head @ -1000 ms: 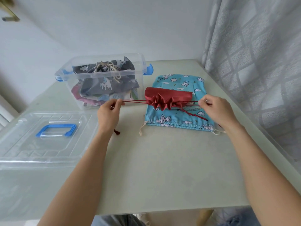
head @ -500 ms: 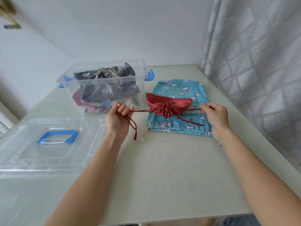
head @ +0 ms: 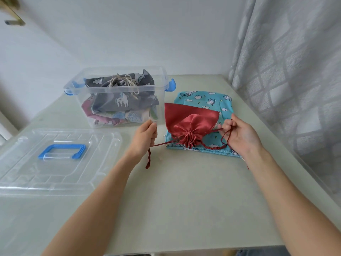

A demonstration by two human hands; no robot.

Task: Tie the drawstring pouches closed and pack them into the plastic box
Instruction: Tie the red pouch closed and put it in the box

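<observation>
Both hands have a closed grip on the red cords: the left hand (head: 145, 138) pinches one red cord (head: 148, 159) whose tail dangles below the fist, and the right hand (head: 239, 135) has its fingers curled round the other cord (head: 212, 147), which loops back toward the gathered neck.

Head view, the only one: the red satin pouch (head: 190, 122) sits between the hands at about 12 o'clock from frame centre, its mouth cinched into a rosette. It lies on top of a turquoise printed pouch (head: 206, 100), flat on the table (head: 184, 191) (a pale greenish-white top, matte and plain). At 11 o'clock stands the clear plastic box (head: 118, 95) with blue latches, holding a grey pouch (head: 125, 100) tied with a pale string, and more patterned fabric beneath it. Its transparent lid (head: 55, 159), with a blue handle, lies flat at 9 o'clock, well apart from the pouches. Behind the table a plain white wall (head: 129, 34) meets it at the far edge; along the right side hangs a grey curtain (head: 295, 71) with a pale grid pattern.
</observation>
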